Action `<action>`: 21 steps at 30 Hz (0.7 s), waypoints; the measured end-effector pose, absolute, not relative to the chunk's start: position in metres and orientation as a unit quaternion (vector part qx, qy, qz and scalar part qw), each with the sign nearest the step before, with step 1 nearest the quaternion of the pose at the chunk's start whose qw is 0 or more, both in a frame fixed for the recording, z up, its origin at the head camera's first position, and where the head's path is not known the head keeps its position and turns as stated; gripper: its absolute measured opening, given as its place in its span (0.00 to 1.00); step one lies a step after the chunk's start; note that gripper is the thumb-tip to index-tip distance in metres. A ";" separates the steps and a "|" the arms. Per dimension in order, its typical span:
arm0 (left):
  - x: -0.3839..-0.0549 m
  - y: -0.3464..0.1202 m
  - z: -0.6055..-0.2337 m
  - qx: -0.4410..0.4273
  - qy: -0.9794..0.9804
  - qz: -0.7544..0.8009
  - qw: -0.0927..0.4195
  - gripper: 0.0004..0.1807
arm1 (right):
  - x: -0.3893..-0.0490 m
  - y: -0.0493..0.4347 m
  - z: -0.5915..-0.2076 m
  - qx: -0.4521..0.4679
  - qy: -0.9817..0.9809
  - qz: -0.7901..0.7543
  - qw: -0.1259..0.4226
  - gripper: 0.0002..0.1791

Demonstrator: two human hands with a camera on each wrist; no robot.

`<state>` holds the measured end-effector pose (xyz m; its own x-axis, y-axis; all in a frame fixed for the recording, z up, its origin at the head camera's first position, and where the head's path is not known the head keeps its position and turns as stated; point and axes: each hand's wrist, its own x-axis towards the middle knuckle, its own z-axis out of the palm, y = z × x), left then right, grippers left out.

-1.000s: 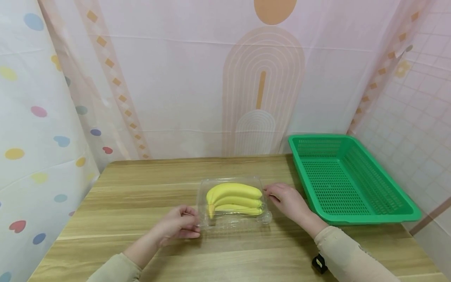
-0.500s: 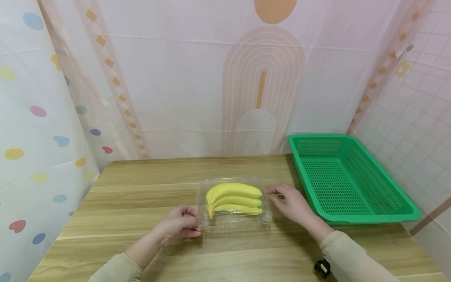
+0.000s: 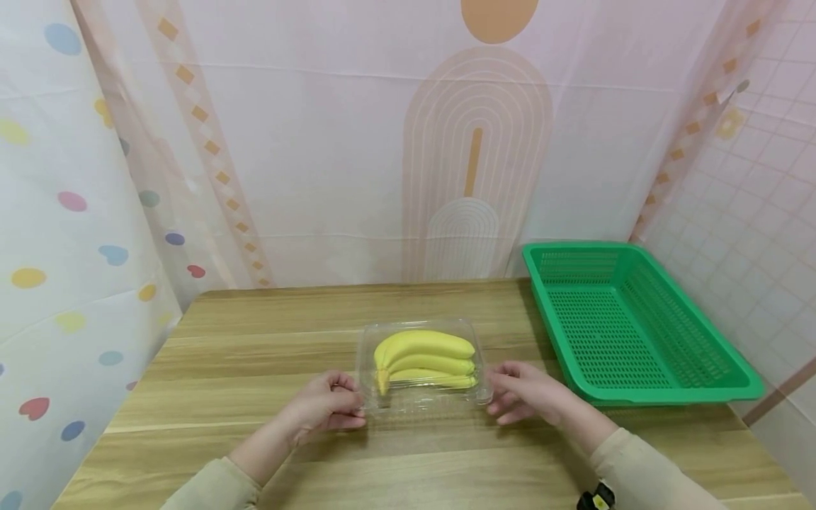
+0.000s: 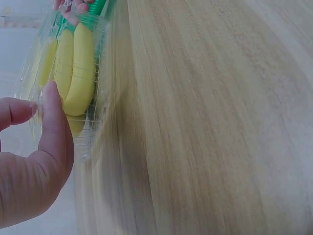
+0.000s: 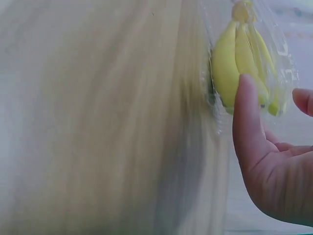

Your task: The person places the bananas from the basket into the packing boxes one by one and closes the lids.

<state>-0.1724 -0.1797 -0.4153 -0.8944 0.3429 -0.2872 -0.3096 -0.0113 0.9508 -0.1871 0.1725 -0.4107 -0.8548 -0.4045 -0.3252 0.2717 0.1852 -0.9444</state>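
A clear plastic clamshell box (image 3: 421, 407) with yellow bananas (image 3: 428, 345) inside lies on the wooden table, its lid down. At its front left corner my left hand (image 3: 328, 404) pinches the rim; the left wrist view has the thumb (image 4: 53, 115) and a finger on either side of the plastic edge. My right hand (image 3: 525, 393) is at the front right corner. In the right wrist view its thumb (image 5: 249, 117) and forefinger stand apart, beside the box's end. Whether they touch the plastic I cannot tell.
A green plastic basket (image 3: 561, 347) with perforated walls stands at the right of the wooden table (image 3: 268, 326). Patterned curtains (image 3: 319, 156) hang behind and at both sides. A small black device (image 3: 596, 497) sits by my right sleeve.
My right hand has left the box's right side and come down toward its front right corner, fingers more spread. The left hand and the box have stayed in place.
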 end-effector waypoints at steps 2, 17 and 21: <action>-0.172 -0.179 -0.415 0.011 0.665 0.711 0.229 0.20 | -0.185 0.172 -0.412 -0.042 0.710 -0.646 0.279 0.31; -0.172 -0.179 -0.417 0.007 0.666 0.710 0.229 0.22 | -0.181 0.171 -0.422 -0.043 0.640 -0.689 0.336 0.17; -0.172 -0.178 -0.417 0.005 0.663 0.713 0.228 0.21 | -0.181 0.171 -0.423 -0.051 0.622 -0.698 0.351 0.12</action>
<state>-0.1719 -0.1783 -0.4172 -0.8959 0.3321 -0.2952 -0.3184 -0.0162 0.9478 -0.1815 0.1713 -0.4233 -0.7484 -0.5537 -0.3651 0.4261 0.0205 -0.9045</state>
